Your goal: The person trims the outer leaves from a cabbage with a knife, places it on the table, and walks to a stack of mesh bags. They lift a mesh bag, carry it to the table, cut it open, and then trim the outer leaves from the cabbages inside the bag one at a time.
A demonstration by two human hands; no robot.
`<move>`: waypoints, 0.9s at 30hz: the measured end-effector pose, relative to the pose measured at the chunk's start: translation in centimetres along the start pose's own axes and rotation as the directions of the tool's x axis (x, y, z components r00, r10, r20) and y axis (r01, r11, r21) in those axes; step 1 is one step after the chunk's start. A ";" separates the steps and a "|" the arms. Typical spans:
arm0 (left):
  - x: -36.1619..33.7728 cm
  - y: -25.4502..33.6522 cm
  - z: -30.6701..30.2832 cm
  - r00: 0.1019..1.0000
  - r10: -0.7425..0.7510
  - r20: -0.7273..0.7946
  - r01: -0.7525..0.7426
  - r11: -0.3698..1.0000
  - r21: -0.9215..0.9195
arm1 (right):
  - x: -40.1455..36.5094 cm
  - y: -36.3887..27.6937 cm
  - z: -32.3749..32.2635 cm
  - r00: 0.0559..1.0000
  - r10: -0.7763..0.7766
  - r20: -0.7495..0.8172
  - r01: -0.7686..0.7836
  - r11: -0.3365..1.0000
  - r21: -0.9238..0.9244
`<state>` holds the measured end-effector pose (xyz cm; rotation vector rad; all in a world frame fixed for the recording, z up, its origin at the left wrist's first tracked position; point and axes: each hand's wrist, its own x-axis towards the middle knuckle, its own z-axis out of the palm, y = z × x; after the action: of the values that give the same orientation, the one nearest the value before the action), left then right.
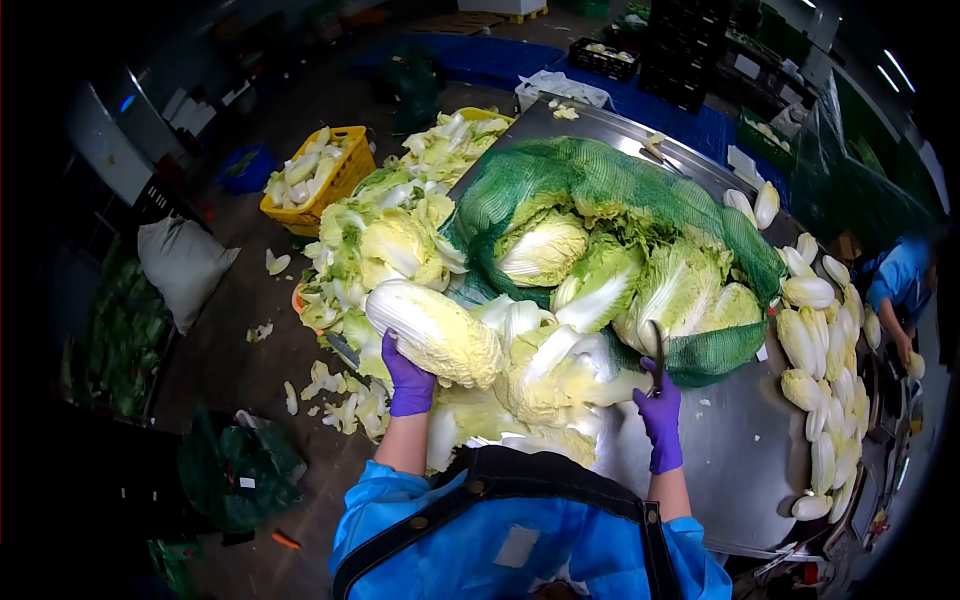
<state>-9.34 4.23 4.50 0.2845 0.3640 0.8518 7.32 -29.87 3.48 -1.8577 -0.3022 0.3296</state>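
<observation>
My left hand (408, 382), in a purple glove, is closed under the left side of a pale napa cabbage (435, 330), which lies tilted above loose leaves. In my purple-gloved right hand (660, 420) is a knife (658, 348), its dark, slightly curved blade pointing up and away from me. Cut outer leaves (550, 375) lie between my hands. Just beyond them, a green mesh sack (720, 355) lies open on the metal table (715, 460), with several whole cabbages (545, 250) inside.
Trimmed cabbages (825, 400) line the table's right side. Discarded leaves (395, 250) are heaped along its left edge and spill to the floor. A yellow crate (355, 160) of cabbages stands far left. At the right edge, a person in blue (900, 280) handles a cabbage.
</observation>
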 end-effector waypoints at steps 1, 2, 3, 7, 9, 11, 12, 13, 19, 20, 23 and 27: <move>-0.1 -0.1 0.2 1.000 0.004 -0.001 -0.004 1.000 0.000 | -0.2 0.5 0.6 0.982 -0.189 -0.012 0.186 0.971 -0.148; -0.4 -0.5 0.4 1.000 -0.004 -0.004 0.004 0.999 0.032 | -0.6 -1.3 1.5 0.984 -0.172 0.050 0.175 0.981 -0.077; -0.5 -1.1 0.7 1.000 -0.015 -0.007 0.015 0.998 0.062 | -1.0 -3.8 2.7 0.981 -0.158 0.111 0.160 0.987 -0.009; -1.9 -4.2 1.0 0.994 -0.103 0.044 0.099 0.992 0.075 | -2.7 -7.9 8.5 0.874 -0.287 0.393 0.130 0.916 0.380; -2.2 -5.3 1.4 0.977 -0.138 0.163 0.123 0.987 0.101 | -3.4 -9.8 9.9 0.867 -0.186 0.462 -0.005 0.924 0.381; -2.9 -5.4 3.5 0.825 -0.208 0.525 0.153 0.977 0.146 | -3.5 -9.0 10.5 0.899 -0.202 0.389 0.055 0.933 0.356; -1.8 -5.1 1.9 0.802 -0.247 0.544 0.143 0.963 0.227 | -3.5 -8.8 10.4 0.904 -0.213 0.371 0.052 0.915 0.400; -1.4 -5.4 0.1 0.807 -0.240 0.539 0.137 0.965 0.224 | -3.5 -8.5 10.3 0.908 -0.222 0.356 0.046 0.896 0.442; -1.8 -6.8 0.5 0.970 -0.228 0.088 0.203 0.951 0.234 | -3.7 -8.1 9.5 0.867 -0.310 0.390 0.188 0.928 0.320; -2.1 -6.8 1.1 0.973 -0.225 0.055 0.199 0.934 0.297 | -3.8 -7.8 9.3 0.856 -0.294 0.425 0.153 0.930 0.335; -1.5 -6.9 -0.3 0.786 -0.391 0.479 0.422 0.905 0.046 | -3.7 -7.7 8.4 0.874 -0.176 0.453 0.066 0.966 0.248; -1.0 -8.1 -4.2 0.842 -0.478 0.250 0.418 0.871 0.258 | -3.1 -7.9 7.1 0.952 -0.059 0.301 -0.024 0.964 0.266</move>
<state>-6.23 -1.20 -2.21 0.4852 0.2069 0.2942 1.46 -22.42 9.16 -1.5345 -0.4629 0.6194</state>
